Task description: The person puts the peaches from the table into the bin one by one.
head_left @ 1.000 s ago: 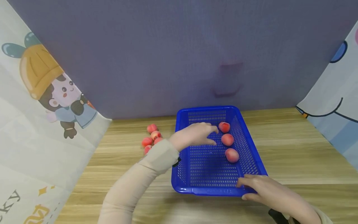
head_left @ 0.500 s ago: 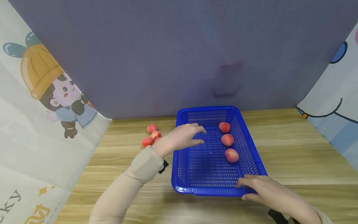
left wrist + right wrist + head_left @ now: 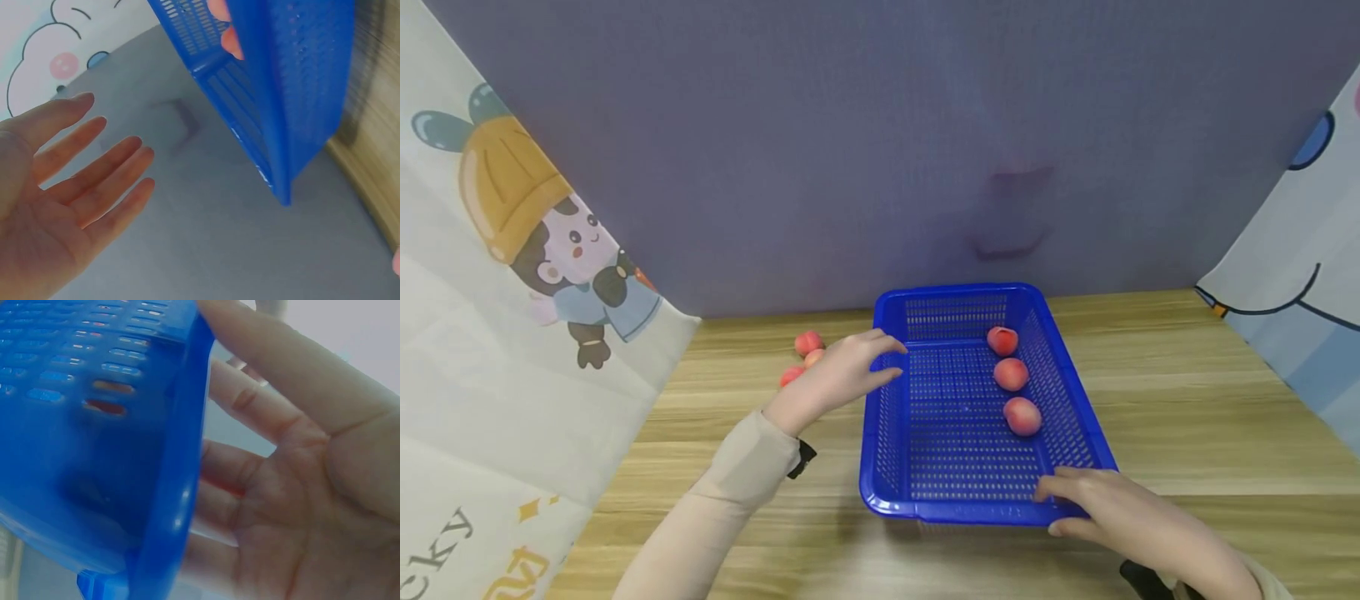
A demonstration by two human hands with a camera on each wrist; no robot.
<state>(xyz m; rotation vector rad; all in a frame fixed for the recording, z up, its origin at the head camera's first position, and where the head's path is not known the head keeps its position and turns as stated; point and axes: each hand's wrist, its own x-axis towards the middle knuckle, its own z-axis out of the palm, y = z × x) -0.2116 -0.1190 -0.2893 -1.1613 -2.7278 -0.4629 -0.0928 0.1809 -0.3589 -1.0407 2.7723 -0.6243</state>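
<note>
A blue plastic basket [image 3: 977, 510] with slotted sides stands on the table. Three peaches [image 3: 1022, 416] lie in a row along its right side. My left hand [image 3: 842, 373] hovers over the basket's left rim with nothing in it; the left wrist view shows its fingers loosely spread and the palm bare. My right hand [image 3: 1101, 504] grips the basket's near right corner, thumb outside and fingers over the rim [image 3: 178, 506]. Left of the basket lie more peaches [image 3: 808, 342], partly hidden behind my left hand and forearm.
A grey-purple panel [image 3: 850, 167] rises behind the basket at the table's back edge. Printed white cloths hang at the left [image 3: 490, 375] and right [image 3: 1300, 275]. Wooden tabletop [image 3: 1150, 375] extends to either side of the basket.
My left hand has moved left, from above the inside of the basket to its left rim, and covers more of the loose peaches. The right hand and the basket have stayed put.
</note>
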